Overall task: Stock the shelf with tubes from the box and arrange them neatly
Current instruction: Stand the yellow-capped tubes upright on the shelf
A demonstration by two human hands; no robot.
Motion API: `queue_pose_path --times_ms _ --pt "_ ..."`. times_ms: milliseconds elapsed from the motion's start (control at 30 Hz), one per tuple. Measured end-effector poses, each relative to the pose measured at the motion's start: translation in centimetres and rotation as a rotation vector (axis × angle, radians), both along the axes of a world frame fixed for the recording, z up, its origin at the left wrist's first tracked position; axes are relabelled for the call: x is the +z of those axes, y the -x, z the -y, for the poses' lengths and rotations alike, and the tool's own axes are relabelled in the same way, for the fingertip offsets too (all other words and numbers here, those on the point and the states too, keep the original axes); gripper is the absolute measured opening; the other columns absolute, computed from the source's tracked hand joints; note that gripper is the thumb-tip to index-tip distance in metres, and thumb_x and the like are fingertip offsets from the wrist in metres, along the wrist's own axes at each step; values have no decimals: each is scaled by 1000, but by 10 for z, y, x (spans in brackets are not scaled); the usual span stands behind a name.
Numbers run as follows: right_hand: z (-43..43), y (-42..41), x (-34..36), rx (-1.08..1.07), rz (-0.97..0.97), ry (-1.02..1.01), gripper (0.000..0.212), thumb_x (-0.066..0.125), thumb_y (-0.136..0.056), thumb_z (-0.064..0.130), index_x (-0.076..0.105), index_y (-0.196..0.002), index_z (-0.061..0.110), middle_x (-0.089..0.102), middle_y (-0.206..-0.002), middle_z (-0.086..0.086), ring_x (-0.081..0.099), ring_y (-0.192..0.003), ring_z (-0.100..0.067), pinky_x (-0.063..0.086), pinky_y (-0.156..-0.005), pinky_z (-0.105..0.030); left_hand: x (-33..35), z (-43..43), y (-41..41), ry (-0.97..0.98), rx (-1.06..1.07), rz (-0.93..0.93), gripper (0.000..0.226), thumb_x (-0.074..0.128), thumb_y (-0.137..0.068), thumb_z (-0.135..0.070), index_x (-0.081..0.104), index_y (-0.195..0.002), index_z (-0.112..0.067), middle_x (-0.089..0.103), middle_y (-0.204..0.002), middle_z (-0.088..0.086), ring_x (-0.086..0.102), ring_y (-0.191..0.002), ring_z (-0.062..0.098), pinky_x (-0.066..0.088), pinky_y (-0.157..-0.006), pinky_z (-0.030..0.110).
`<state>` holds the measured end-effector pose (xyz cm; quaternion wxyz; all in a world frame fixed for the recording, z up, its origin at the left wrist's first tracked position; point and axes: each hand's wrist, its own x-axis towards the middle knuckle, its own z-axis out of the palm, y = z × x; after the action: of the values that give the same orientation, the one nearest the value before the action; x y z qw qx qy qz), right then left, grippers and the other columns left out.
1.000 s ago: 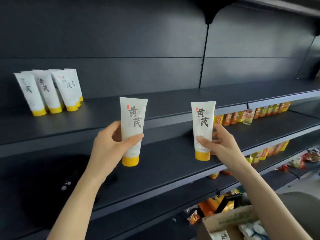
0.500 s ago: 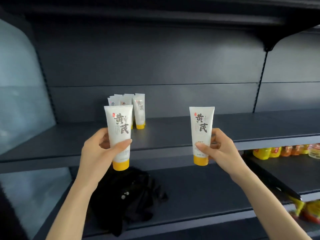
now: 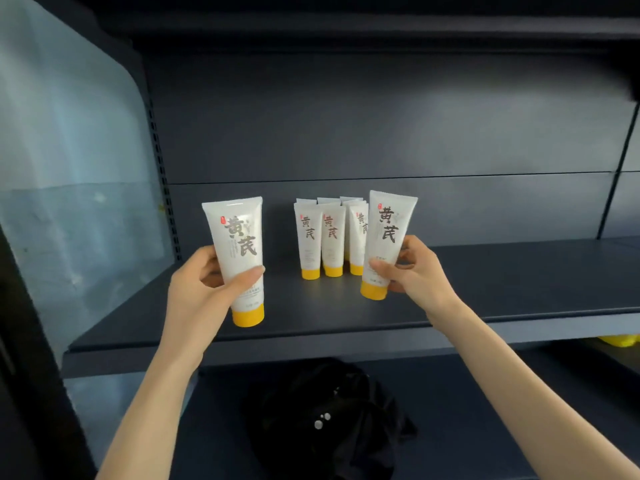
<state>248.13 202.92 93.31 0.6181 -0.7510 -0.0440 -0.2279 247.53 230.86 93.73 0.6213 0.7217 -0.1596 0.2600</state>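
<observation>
Lower shelf, bottom centre: a black bundle (image 3: 332,420) with small silvery studs lies nearest the camera, under the working level; whether it is cloth or a bag cannot be told.
Lower right edge: a sliver of something yellow (image 3: 620,340) shows beneath the shelf lip.
Left of frame: a translucent side panel (image 3: 69,168) closes the bay, next to a slotted upright (image 3: 162,188).
Mid-frame: the dark shelf (image 3: 519,282) runs across the picture, with a dark back panel (image 3: 381,133) behind it.
Left hand (image 3: 204,292): centre left, thumb across the front and fingers curled behind, gripping the lower half of the left-hand tube (image 3: 239,251).
Left-hand tube: white with a yellow cap pointing down, nearly upright, held over the front part of the shelf and well apart from the stocked group to its right.
Right hand (image 3: 415,271): centre right, thumb and fingers pinching the lower body of the right-hand tube (image 3: 388,237).
Right-hand tube: cap down, top leaning slightly right, just beside the group; it overlaps the rightmost standing tube in the picture. Whether its cap touches the shelf cannot be told.
Standing tubes (image 3: 322,237): upright on their yellow caps at frame centre, between the two hands and deeper on the shelf.
Count: two tubes in hand, one per hand; three standing in the front row, with the tops of more showing behind them, their number unclear.
</observation>
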Motion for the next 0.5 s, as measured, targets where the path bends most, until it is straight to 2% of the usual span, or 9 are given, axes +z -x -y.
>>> queue_pose_path --times_ms 133,200,367,500 --pt "-30 -49 -12 -12 -104 89 38 74 -81 17 55 -113 16 64 -108 -4 64 -100 -23 56 -85 -42 -4 -5 -18 -36 -40 -23 32 79 -73 -18 62 -94 -35 69 -91 -26 65 -83 -6 48 -59 6" --pt "-42 -67 -18 -34 -134 148 41 75 -80 18 54 -115 15 62 -108 -2 62 -101 -22 55 -84 -37 -5 -5 -25 -47 -53 -33 33 79 -72 -18 63 -97 -32 70 -93 -23 66 -84 -4 49 -61 8" --pt "-65 -102 -23 -54 -120 205 46 73 -82 18 48 -120 14 58 -112 1 57 -90 -12 49 -69 -18 -9 -9 -37 -73 -39 -47 37 79 -71 -19 64 -105 -25 70 -98 -16 66 -86 -2 51 -64 14" --pt "-73 -120 -25 -89 -114 255 51 72 -83 19 45 -125 12 56 -124 -4 55 -100 -15 47 -78 -24 -10 -14 -45 -61 -23 -44 35 80 -71 -19 61 -97 -34 70 -96 -18 65 -85 -5 50 -60 10"
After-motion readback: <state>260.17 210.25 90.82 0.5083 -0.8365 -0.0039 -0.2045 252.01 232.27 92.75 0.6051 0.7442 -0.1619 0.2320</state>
